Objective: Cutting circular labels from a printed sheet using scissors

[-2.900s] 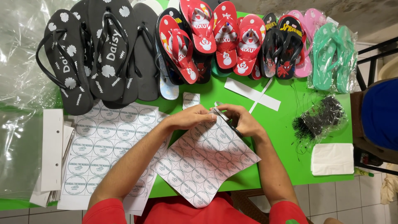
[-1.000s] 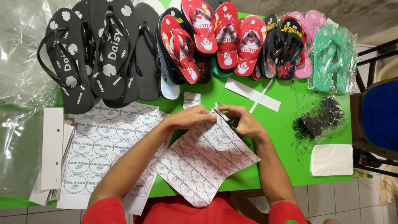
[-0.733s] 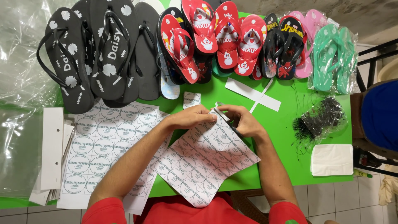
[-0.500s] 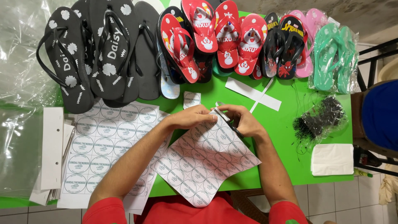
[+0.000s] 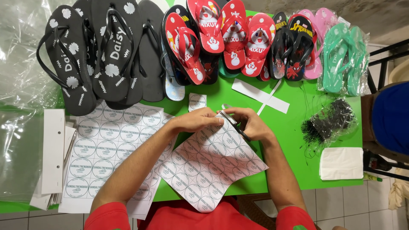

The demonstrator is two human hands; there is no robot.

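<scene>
My left hand (image 5: 197, 121) pinches the top corner of a white sheet of round printed labels (image 5: 208, 164) that lies tilted on the green table (image 5: 294, 127). My right hand (image 5: 251, 123) grips a pair of scissors (image 5: 233, 121) whose blades sit at the sheet's upper edge, close to my left fingertips. One cut square label (image 5: 197, 101) lies just above my hands.
More label sheets (image 5: 110, 145) and white card strips (image 5: 53, 155) lie at the left. Black (image 5: 98, 51), red (image 5: 213, 38), pink and green flip-flops (image 5: 343, 57) line the far edge. Cut paper strips (image 5: 260, 96), a bag of black ties (image 5: 330, 123) and a white cloth (image 5: 341, 163) are at the right.
</scene>
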